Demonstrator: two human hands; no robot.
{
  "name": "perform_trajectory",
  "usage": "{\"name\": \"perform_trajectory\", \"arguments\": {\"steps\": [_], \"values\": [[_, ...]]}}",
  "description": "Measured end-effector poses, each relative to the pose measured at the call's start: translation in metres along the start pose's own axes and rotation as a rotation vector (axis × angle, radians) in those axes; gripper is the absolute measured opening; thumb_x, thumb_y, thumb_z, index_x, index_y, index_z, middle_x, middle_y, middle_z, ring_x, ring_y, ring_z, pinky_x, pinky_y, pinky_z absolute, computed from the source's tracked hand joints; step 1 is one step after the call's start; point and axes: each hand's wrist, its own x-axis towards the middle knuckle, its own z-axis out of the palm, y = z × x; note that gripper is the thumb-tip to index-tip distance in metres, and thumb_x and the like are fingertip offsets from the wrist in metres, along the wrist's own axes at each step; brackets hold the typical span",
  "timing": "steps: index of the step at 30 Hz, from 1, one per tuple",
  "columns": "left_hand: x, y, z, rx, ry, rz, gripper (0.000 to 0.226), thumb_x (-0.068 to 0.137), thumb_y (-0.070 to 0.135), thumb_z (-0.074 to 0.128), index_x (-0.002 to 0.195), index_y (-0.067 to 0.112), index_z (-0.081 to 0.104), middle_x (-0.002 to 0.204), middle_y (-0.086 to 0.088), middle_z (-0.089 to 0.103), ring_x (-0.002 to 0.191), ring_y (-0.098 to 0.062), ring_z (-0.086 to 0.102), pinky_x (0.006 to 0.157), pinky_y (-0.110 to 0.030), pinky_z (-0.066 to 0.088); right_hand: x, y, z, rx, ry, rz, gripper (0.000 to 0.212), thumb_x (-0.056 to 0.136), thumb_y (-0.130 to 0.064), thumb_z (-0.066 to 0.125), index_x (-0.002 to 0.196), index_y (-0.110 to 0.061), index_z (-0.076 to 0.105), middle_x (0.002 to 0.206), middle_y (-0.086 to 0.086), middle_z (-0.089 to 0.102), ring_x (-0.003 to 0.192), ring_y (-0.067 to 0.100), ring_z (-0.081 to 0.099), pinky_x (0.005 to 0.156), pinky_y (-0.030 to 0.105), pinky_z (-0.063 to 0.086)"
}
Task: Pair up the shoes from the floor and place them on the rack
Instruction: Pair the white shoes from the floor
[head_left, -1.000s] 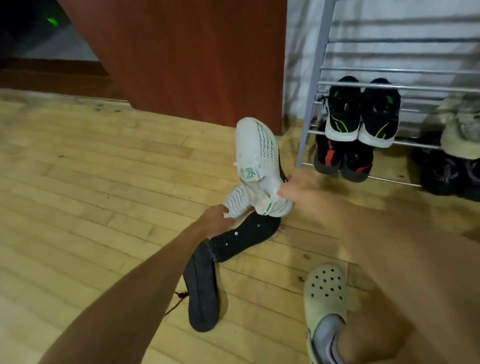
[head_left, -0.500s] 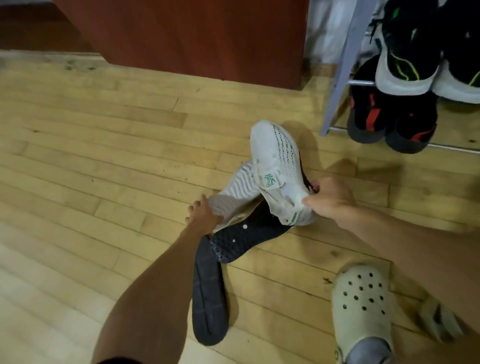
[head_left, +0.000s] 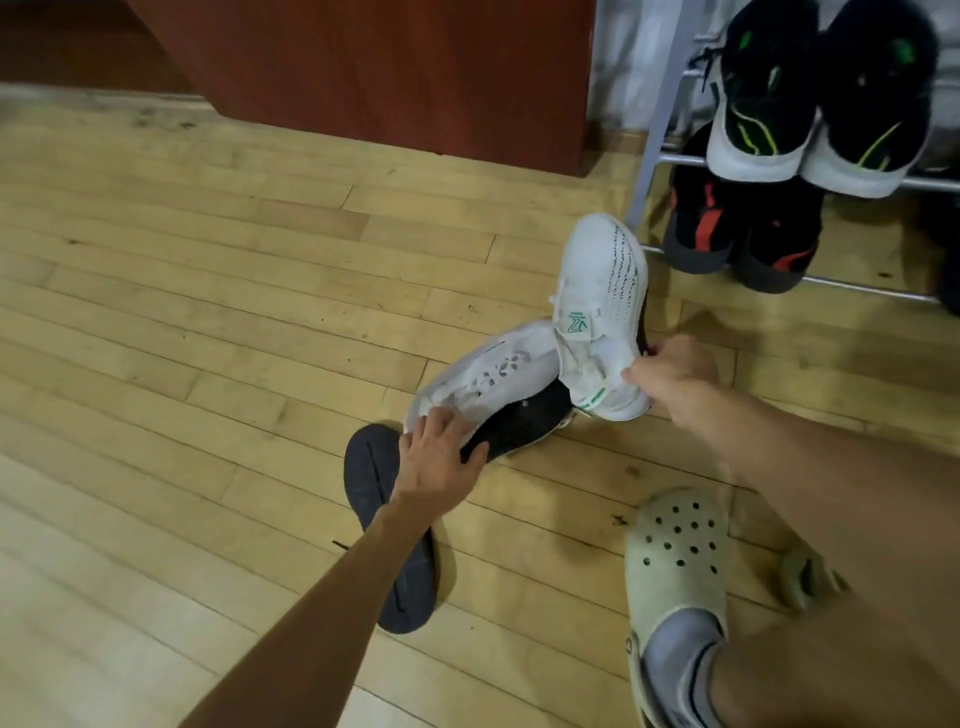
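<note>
Two white sneakers lie together on the wooden floor. My right hand (head_left: 672, 376) grips the heel of the upright white sneaker (head_left: 600, 306), its toe pointing toward the rack. The second white sneaker (head_left: 493, 371) lies on its side with its black sole (head_left: 524, 423) showing, and my left hand (head_left: 441, 457) closes around its heel end. A dark insole-shaped sole (head_left: 387, 525) lies flat on the floor under my left forearm. The grey metal shoe rack (head_left: 657, 130) stands at the upper right.
On the rack sit a black pair with white soles and green marks (head_left: 810, 98) and below it a black pair with red marks (head_left: 737, 228). A brown wooden cabinet (head_left: 389, 67) stands behind. My foot in a pale green clog (head_left: 675, 566) rests at lower right.
The view has moved closer and lower toward the shoes. My left hand has shifted from the tipped sneaker's edge to gripping its heel end. My right hand keeps its hold on the upright sneaker.
</note>
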Motion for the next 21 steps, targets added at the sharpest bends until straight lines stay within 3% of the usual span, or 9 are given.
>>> {"name": "perform_trajectory", "arguments": {"steps": [3, 6, 10, 12, 14, 16, 19, 21], "values": [[0.000, 0.005, -0.006, 0.067, -0.022, 0.020, 0.035, 0.098, 0.031, 0.035, 0.125, 0.018, 0.055, 0.126, -0.004, 0.049, 0.116, -0.027, 0.051, 0.095, -0.042, 0.037, -0.007, 0.013, -0.007, 0.034, -0.003, 0.038, 0.021, 0.073, -0.016, 0.072, 0.089, -0.008, 0.061, 0.103, 0.016, 0.068, 0.087, 0.033, 0.067, 0.077, 0.044, 0.060], [0.007, 0.004, -0.013, 0.016, -0.017, -0.003, 0.035, 0.101, 0.020, 0.031, 0.130, 0.010, 0.046, 0.122, -0.011, 0.054, 0.109, -0.032, 0.056, 0.086, -0.043, 0.045, -0.013, 0.023, -0.011, 0.047, -0.038, 0.071, 0.031, 0.073, -0.017, 0.075, 0.097, -0.005, 0.059, 0.111, 0.018, 0.065, 0.092, 0.035, 0.066, 0.076, 0.046, 0.060], [0.015, -0.001, -0.012, -0.041, -0.047, -0.054, 0.032, 0.098, 0.015, 0.038, 0.126, 0.009, 0.053, 0.126, -0.014, 0.046, 0.098, -0.036, 0.058, 0.085, -0.042, 0.049, -0.012, 0.037, -0.014, 0.104, -0.111, 0.119, 0.034, 0.079, -0.010, 0.072, 0.108, -0.004, 0.056, 0.106, 0.015, 0.058, 0.102, 0.036, 0.062, 0.077, 0.043, 0.058], [0.018, -0.002, -0.011, -0.035, -0.032, -0.099, 0.031, 0.094, 0.014, 0.047, 0.125, 0.012, 0.052, 0.126, -0.013, 0.042, 0.100, -0.033, 0.055, 0.088, -0.041, 0.048, -0.008, 0.043, -0.016, 0.104, -0.142, 0.131, 0.029, 0.079, -0.010, 0.073, 0.102, -0.007, 0.056, 0.104, 0.013, 0.058, 0.099, 0.033, 0.062, 0.076, 0.042, 0.057], [0.020, -0.003, -0.012, -0.002, 0.072, -0.214, 0.043, 0.091, 0.021, 0.055, 0.132, 0.017, 0.043, 0.128, -0.011, 0.036, 0.111, -0.031, 0.046, 0.093, -0.042, 0.042, -0.003, 0.047, -0.016, 0.101, -0.160, 0.147, 0.025, 0.078, -0.010, 0.074, 0.093, -0.008, 0.054, 0.103, 0.013, 0.060, 0.093, 0.030, 0.060, 0.076, 0.041, 0.057], [0.023, -0.005, -0.012, -0.084, 0.119, -0.435, 0.063, 0.088, 0.036, 0.060, 0.138, 0.011, 0.030, 0.133, -0.015, 0.032, 0.121, -0.034, 0.040, 0.098, -0.045, 0.039, 0.000, 0.049, -0.013, 0.118, -0.179, 0.165, 0.027, 0.077, -0.011, 0.075, 0.097, -0.008, 0.057, 0.106, 0.013, 0.061, 0.093, 0.029, 0.060, 0.074, 0.040, 0.057], [0.032, -0.012, -0.009, -0.428, -0.040, -0.834, 0.089, 0.083, 0.059, 0.055, 0.142, -0.001, 0.026, 0.143, -0.020, 0.031, 0.132, -0.036, 0.036, 0.108, -0.044, 0.034, 0.006, 0.046, -0.007, 0.167, -0.211, 0.179, 0.039, 0.078, -0.012, 0.075, 0.112, -0.005, 0.058, 0.116, 0.013, 0.061, 0.102, 0.032, 0.063, 0.074, 0.040, 0.057], [0.031, -0.014, -0.005, -0.477, -0.108, -0.887, 0.093, 0.079, 0.062, 0.059, 0.144, 0.002, 0.028, 0.147, -0.018, 0.029, 0.135, -0.034, 0.032, 0.111, -0.044, 0.031, 0.009, 0.043, -0.004, 0.210, -0.220, 0.179, 0.033, 0.079, -0.010, 0.074, 0.107, -0.006, 0.058, 0.115, 0.014, 0.062, 0.104, 0.034, 0.064, 0.077, 0.043, 0.058]]}}
